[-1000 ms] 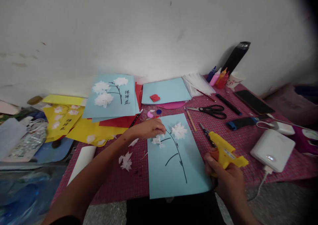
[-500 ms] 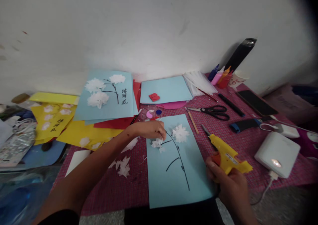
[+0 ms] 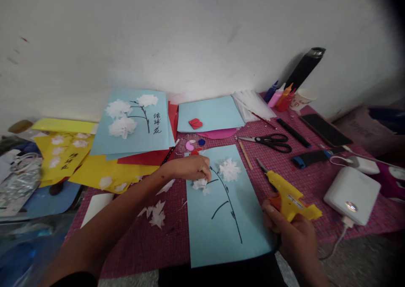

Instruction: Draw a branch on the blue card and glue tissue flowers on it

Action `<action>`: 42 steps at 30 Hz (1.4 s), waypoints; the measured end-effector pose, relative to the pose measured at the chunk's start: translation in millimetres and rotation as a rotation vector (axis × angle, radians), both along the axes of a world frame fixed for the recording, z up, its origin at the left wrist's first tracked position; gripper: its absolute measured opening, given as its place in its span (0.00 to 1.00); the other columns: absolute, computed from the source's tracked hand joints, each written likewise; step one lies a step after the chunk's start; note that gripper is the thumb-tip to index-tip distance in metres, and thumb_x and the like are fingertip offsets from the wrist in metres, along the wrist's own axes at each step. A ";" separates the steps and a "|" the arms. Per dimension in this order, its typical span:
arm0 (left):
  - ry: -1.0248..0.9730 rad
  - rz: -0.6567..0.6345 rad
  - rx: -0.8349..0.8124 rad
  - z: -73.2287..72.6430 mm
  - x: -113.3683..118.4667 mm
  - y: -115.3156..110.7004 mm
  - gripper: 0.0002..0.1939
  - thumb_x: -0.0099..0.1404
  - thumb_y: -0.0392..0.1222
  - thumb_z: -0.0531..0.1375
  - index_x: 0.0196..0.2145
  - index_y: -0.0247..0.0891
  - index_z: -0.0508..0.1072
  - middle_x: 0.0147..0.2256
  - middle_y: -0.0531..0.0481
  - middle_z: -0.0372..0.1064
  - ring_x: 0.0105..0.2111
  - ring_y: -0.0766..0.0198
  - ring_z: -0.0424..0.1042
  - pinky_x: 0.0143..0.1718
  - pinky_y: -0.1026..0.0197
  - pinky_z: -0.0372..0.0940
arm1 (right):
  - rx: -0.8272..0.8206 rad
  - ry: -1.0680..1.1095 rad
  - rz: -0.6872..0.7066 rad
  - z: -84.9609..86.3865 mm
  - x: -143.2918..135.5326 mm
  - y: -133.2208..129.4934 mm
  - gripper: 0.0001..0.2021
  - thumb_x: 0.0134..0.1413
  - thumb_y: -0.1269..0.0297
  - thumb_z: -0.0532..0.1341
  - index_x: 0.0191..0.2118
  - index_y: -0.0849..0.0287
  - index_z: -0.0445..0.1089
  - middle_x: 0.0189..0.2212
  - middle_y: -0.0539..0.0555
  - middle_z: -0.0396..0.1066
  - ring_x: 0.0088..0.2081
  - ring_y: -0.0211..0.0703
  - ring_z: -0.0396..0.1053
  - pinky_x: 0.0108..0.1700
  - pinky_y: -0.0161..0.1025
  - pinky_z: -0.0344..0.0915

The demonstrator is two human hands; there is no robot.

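Observation:
My left hand point(image 3: 190, 168) presses its fingertips on a small white tissue flower point(image 3: 201, 184) lying on a light blue sheet point(image 3: 228, 219) with a black drawn stem point(image 3: 228, 202). A second white tissue flower point(image 3: 229, 169) sits on the sheet, right of the stem's top. My right hand point(image 3: 292, 232) grips a yellow glue gun point(image 3: 289, 198) above the sheet's right edge, nozzle pointing up and left. Loose white tissue pieces point(image 3: 156, 213) lie on the pink cloth point(image 3: 148, 236) to the left of the sheet.
Black scissors point(image 3: 272, 142), a black pen point(image 3: 292, 133), a phone point(image 3: 322, 129), a white power bank point(image 3: 352, 194) and paint bottles point(image 3: 281, 97) lie to the right. A finished blue flower picture point(image 3: 136, 122) and yellow sheets point(image 3: 79, 156) are stacked at the left.
My left hand's fingers have come down onto the small tissue flower. The view has shifted slightly; my right hand still holds the glue gun in about the same place.

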State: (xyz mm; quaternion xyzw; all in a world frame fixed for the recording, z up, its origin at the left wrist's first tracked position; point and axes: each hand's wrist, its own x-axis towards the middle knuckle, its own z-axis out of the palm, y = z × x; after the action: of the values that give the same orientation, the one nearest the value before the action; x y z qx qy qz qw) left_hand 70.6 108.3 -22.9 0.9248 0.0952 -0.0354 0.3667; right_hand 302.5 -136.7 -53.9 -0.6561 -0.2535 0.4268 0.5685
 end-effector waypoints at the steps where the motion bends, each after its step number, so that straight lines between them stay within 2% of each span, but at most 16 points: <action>1: -0.005 -0.001 0.005 -0.5 -0.1 0.0 0.12 0.63 0.31 0.60 0.35 0.43 0.82 0.33 0.50 0.68 0.32 0.66 0.67 0.36 0.66 0.62 | 0.005 0.004 -0.005 -0.9 0.1 -0.3 0.14 0.50 0.53 0.70 0.31 0.58 0.72 0.18 0.48 0.62 0.21 0.37 0.58 0.22 0.36 0.53; 9: -0.018 0.028 -0.034 -1.6 -0.5 -0.1 0.13 0.61 0.30 0.59 0.34 0.45 0.82 0.33 0.51 0.69 0.33 0.65 0.67 0.36 0.65 0.62 | -0.019 -0.017 -0.019 -7.3 1.9 -2.6 0.15 0.49 0.52 0.70 0.31 0.60 0.73 0.18 0.48 0.63 0.21 0.37 0.59 0.23 0.36 0.54; 17: -0.014 0.031 -0.055 8.9 -3.5 -4.0 0.20 0.58 0.24 0.54 0.36 0.41 0.82 0.34 0.48 0.72 0.35 0.64 0.69 0.39 0.64 0.63 | 0.000 -0.049 -0.036 2.1 -1.9 2.3 0.19 0.44 0.48 0.72 0.25 0.60 0.70 0.16 0.49 0.63 0.20 0.37 0.58 0.22 0.36 0.54; 21: -0.038 0.135 0.028 20.0 -6.2 -10.2 0.18 0.62 0.27 0.53 0.39 0.41 0.81 0.36 0.48 0.74 0.37 0.64 0.70 0.41 0.63 0.64 | 0.051 -0.036 -0.006 4.0 -4.1 3.3 0.18 0.45 0.50 0.71 0.26 0.60 0.69 0.16 0.48 0.63 0.19 0.37 0.58 0.22 0.36 0.55; 24: -0.092 0.266 0.143 36.2 -19.6 -22.1 0.16 0.68 0.32 0.52 0.43 0.40 0.79 0.40 0.47 0.75 0.40 0.62 0.71 0.46 0.59 0.64 | 0.052 -0.032 0.001 4.4 -3.4 2.5 0.18 0.45 0.50 0.72 0.30 0.60 0.71 0.15 0.47 0.63 0.19 0.37 0.59 0.22 0.36 0.55; 28: -0.131 0.430 0.316 58.9 -61.9 -60.6 0.14 0.71 0.36 0.52 0.46 0.40 0.77 0.43 0.45 0.74 0.44 0.59 0.70 0.48 0.56 0.64 | 0.112 0.048 0.080 4.5 2.4 -0.2 0.18 0.50 0.49 0.69 0.37 0.59 0.71 0.18 0.47 0.65 0.19 0.36 0.59 0.21 0.34 0.55; 31: -0.106 0.554 0.350 61.6 -103.3 -105.8 0.13 0.71 0.38 0.53 0.46 0.42 0.76 0.42 0.47 0.75 0.44 0.59 0.71 0.48 0.56 0.66 | 0.053 0.010 0.274 7.7 5.8 -0.1 0.19 0.54 0.47 0.66 0.39 0.59 0.72 0.19 0.48 0.67 0.18 0.36 0.59 0.19 0.34 0.55; 34: -0.125 0.723 0.323 47.3 -140.9 -152.9 0.12 0.71 0.38 0.54 0.45 0.45 0.77 0.41 0.49 0.76 0.43 0.60 0.73 0.47 0.56 0.69 | -0.047 -0.090 0.478 14.4 1.5 6.7 0.19 0.54 0.45 0.65 0.34 0.58 0.73 0.16 0.47 0.66 0.16 0.36 0.59 0.18 0.33 0.55; 37: -0.166 0.867 0.331 25.4 -166.9 -192.0 0.11 0.69 0.38 0.57 0.44 0.48 0.77 0.41 0.51 0.77 0.43 0.60 0.76 0.46 0.57 0.72 | -0.085 -0.145 0.565 22.3 -9.3 20.4 0.16 0.52 0.48 0.67 0.27 0.57 0.72 0.14 0.46 0.64 0.14 0.35 0.58 0.16 0.32 0.52; 40: -0.201 1.018 0.342 7.1 -178.5 -219.8 0.10 0.68 0.38 0.58 0.44 0.48 0.78 0.41 0.52 0.78 0.42 0.60 0.77 0.45 0.58 0.73 | -0.036 -0.192 0.600 29.6 -19.5 34.8 0.15 0.49 0.53 0.69 0.21 0.57 0.70 0.11 0.45 0.62 0.13 0.34 0.55 0.15 0.32 0.49; 42: -0.231 1.070 0.343 -1.4 -179.3 -231.4 0.10 0.67 0.39 0.59 0.44 0.49 0.78 0.40 0.52 0.78 0.41 0.60 0.78 0.45 0.58 0.74 | 0.013 -0.217 0.613 33.5 -23.9 41.7 0.13 0.49 0.55 0.69 0.22 0.56 0.71 0.12 0.46 0.62 0.14 0.35 0.56 0.15 0.32 0.48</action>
State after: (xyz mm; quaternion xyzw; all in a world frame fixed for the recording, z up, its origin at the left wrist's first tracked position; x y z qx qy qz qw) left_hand -108.7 -123.0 -24.3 0.7920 0.5137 0.2721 0.1864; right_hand 278.6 -94.9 -20.4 -0.5871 -0.5010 0.5042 0.3875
